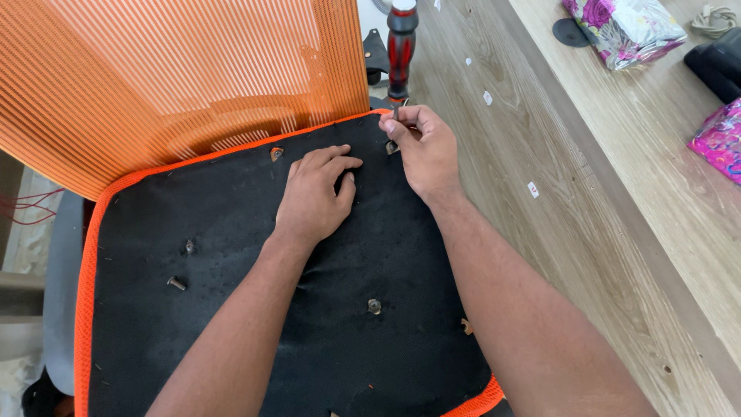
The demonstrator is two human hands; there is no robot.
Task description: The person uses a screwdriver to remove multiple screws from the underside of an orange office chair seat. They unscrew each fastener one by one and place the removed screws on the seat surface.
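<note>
An upturned chair seat (231,324) with a black underside and orange mesh edging fills the view. My left hand (315,197) lies flat on the black underside, fingers spread and holding nothing. My right hand (423,147) pinches a small metal tool or key at a bolt hole (392,147) near the seat's far edge. A red and black screwdriver (401,48) stands just beyond that hand. A loose bolt (177,283) lies on the seat at the left, and another bolt head (374,306) sits lower down in the middle.
The orange mesh chair back (177,77) rises at the upper left. Wooden flooring (540,154) and a raised wooden surface lie to the right, with flowered packages (624,29), a pink package (722,139) and a black object (718,66).
</note>
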